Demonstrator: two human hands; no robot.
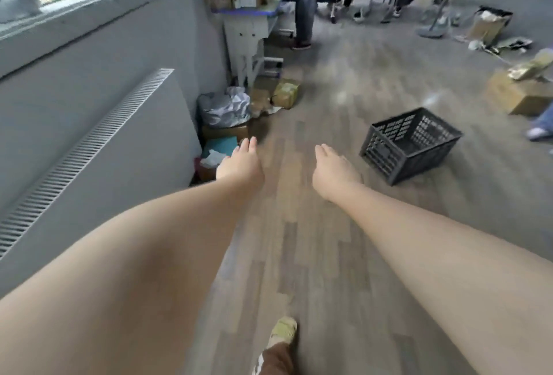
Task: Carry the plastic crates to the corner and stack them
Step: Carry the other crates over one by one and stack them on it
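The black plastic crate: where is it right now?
In the head view, the black plastic crate sits empty on the wood floor, right of and just beyond the right hand, apart from it, with a cardboard box further right.

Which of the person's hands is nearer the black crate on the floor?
Right. The right hand is just left of the black crate; the left hand is farther left, near the wall clutter.

One black plastic crate [410, 145] sat on the wood floor. It stood upright with its open top up, and it looked empty inside. Its sides had lots of little holes. One corner pointed toward the camera.
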